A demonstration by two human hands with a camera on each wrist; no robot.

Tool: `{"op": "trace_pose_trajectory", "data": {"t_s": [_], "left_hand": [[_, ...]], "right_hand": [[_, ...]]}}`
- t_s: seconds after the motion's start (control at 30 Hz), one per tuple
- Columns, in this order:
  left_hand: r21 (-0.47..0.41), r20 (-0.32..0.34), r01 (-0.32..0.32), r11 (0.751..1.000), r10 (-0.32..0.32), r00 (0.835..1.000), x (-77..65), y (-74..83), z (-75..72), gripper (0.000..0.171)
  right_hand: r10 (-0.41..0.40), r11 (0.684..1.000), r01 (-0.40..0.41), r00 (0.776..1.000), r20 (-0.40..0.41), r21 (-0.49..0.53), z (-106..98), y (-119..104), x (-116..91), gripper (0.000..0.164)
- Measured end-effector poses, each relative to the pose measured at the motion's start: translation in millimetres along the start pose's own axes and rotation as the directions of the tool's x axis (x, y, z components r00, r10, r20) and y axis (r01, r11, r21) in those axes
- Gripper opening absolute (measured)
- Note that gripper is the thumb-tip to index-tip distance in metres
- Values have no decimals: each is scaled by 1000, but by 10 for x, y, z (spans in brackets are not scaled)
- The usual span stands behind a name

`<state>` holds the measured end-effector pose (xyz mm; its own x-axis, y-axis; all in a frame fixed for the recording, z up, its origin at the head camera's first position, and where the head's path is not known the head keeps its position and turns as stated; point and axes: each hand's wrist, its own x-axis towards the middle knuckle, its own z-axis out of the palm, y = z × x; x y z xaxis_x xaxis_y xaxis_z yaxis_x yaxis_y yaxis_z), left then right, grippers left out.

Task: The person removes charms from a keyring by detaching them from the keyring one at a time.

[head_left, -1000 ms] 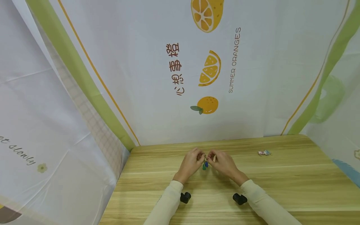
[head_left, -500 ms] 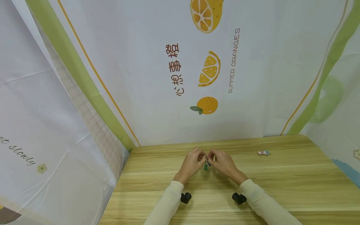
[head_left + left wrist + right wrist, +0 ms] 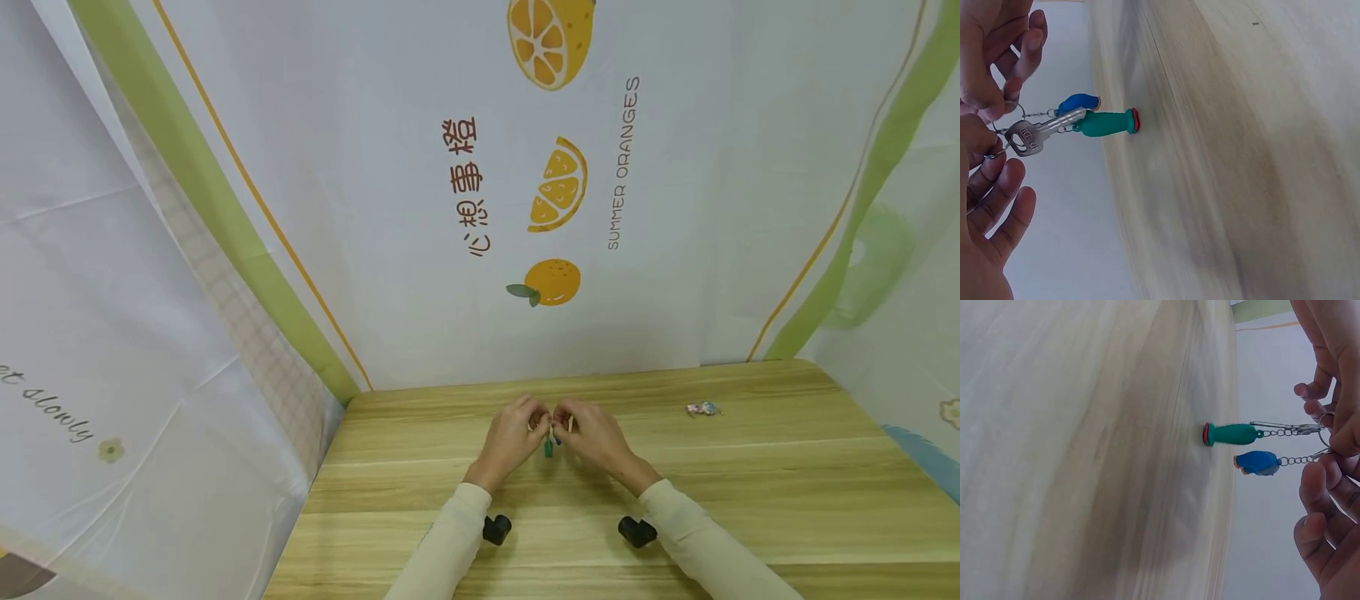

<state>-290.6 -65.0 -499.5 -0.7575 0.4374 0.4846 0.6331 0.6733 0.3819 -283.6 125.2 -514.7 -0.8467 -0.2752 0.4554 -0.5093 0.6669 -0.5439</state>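
Note:
Both hands meet over the table. My left hand (image 3: pixel 516 437) pinches a thin metal key ring (image 3: pixel 1322 439) between thumb and fingertip. From the other side my right hand (image 3: pixel 592 433) pinches the same ring with thumb and index finger. A silver key (image 3: pixel 1034 134) hangs from the ring, nearer the left fingers. On short chains dangle a green charm (image 3: pixel 1107 124) with a red end and a blue charm (image 3: pixel 1258 463), the blue one nearer the right hand. Fingertips hide part of the ring, so whether its coil is spread I cannot tell.
A small pink and blue figure charm (image 3: pixel 703 408) lies at the right rear of the wooden table (image 3: pixel 420 467). Black camera mounts sit at both wrists, the left mount (image 3: pixel 497 529) and the right mount (image 3: pixel 637 531). A printed white cloth (image 3: pixel 375 250) stands behind the table.
The fingertips have drawn closer together around the ring. The green charm has shifted slightly right, and the blue charm is now more hidden by the right fingers in the head view.

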Motion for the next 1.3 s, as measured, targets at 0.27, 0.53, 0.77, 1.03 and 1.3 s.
{"op": "trace_pose_trajectory", "data": {"t_s": [0.27,0.53,0.77,1.03,1.3], "left_hand": [[-3,-11,6,1000,-6,1000,-9,-16,-12,8],[-14,-27,-1,1000,1,1000,-27,-29,-18,7],[-15,-12,2,1000,-2,1000,-28,-25,-25,7],[-24,-9,-5,1000,5,1000,-23,-3,-47,7],[-31,-13,-11,999,11,1000,-31,-1,-48,7]], "right_hand": [[-46,999,46,999,-20,-2,3,-5,-27,16],[0,1000,0,1000,5,22,11,1,-40,12],[50,999,-51,998,22,18,28,-3,-30,8],[73,997,-73,997,27,9,44,-13,-5,5],[61,998,-62,998,25,23,48,-32,10,7]]}}
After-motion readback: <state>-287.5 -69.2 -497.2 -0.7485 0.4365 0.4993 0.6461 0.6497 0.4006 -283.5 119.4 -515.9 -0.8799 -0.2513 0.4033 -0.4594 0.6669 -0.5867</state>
